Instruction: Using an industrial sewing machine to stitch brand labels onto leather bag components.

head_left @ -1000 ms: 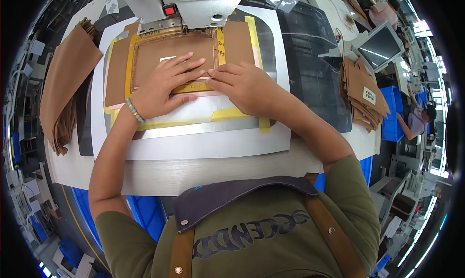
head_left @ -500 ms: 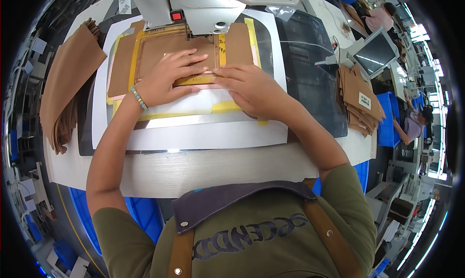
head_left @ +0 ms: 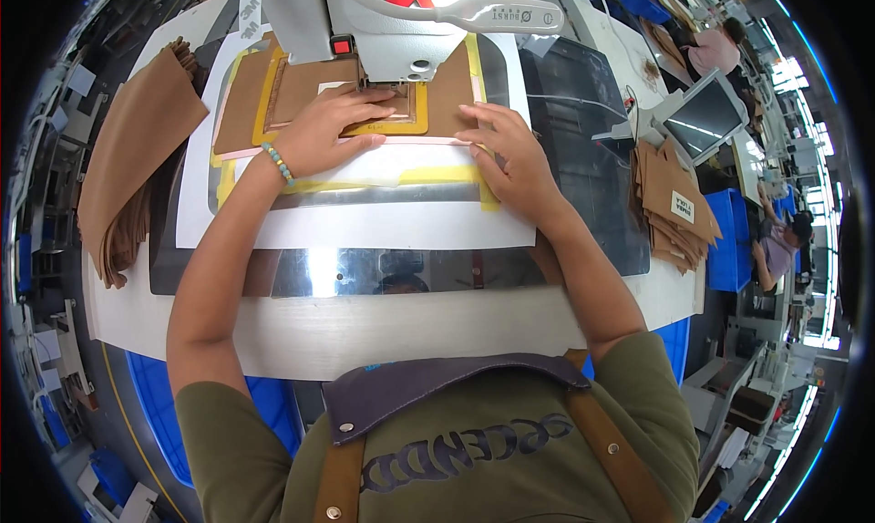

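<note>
A white sewing machine head (head_left: 396, 31) stands over a brown panel (head_left: 450, 90) framed by a yellow template (head_left: 383, 129). Flat with fingers spread, my left hand (head_left: 328, 126) presses on the template and panel just left of the needle area; a beaded bracelet circles its wrist. My right hand (head_left: 510, 158) rests with parted fingers at the panel's near right edge, its fingertips on the brown material. Under the panel lies a white sheet (head_left: 365, 224) with strips of yellow tape. My left fingers partly hide the spot beneath the needle.
A thick stack of brown pieces (head_left: 137, 149) hangs at the left of the table. More brown pieces (head_left: 670, 199) lie at the right beside a screen (head_left: 706, 117) and a blue bin (head_left: 727, 240). Two people sit working at the far right.
The white sheet, template and panel have slid away from me beneath the machine head, baring a shiny plate at the near side. My right hand has shifted right, off the template.
</note>
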Demonstrator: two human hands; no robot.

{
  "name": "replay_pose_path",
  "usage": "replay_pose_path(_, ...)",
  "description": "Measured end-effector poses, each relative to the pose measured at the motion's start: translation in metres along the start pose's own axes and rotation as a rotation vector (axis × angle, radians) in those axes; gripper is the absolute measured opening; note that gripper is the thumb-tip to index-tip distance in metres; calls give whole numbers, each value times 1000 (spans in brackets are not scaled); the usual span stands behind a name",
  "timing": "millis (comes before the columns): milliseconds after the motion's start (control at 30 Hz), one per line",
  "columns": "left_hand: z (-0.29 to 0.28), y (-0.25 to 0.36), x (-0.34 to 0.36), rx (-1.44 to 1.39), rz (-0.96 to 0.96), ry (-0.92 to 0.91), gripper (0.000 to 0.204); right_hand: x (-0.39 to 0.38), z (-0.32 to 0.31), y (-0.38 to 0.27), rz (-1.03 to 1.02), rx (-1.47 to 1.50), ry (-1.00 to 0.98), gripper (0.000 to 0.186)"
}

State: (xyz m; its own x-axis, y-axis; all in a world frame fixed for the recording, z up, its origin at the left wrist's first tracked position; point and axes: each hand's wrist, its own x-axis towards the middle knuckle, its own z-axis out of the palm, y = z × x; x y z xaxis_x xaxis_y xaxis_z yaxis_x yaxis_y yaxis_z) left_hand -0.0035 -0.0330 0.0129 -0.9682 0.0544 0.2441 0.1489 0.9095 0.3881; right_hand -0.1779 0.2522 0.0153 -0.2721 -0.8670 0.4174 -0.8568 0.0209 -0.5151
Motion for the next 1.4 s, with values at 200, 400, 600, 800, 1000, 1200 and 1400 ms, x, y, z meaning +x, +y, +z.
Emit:
replay_pose_path(200, 4, -14, 5, -57, -115, -42, 42, 1, 3, -3, 4, 20, 18, 24)
replay_pose_path(400, -17, -26, -16, -67, -226, 232, 33, -1, 2, -5, 7, 43, 36, 22)
replay_pose_path(600, -52, -88, -73, 202, -366, 337, 34, -2, 5, -4, -64, 26, 20, 19)
replay_pose_path(800, -53, -121, -107, 410, -461, 180, 51, -7, -7, -9, -99, -17, -50, 18)
replay_pose_path(1000, -56, -127, -115, 420, -446, 137, 52, -18, -46, -1, -142, -169, -100, 19)
replay_pose_path(1200, -55, -120, -106, 525, -417, 87, 49, -11, -50, 12, -120, -202, -129, 22)
replay_pose_path(1400, -41, -99, -77, 508, -294, 85, 45, 24, 11, -31, -376, -173, -237, 31)
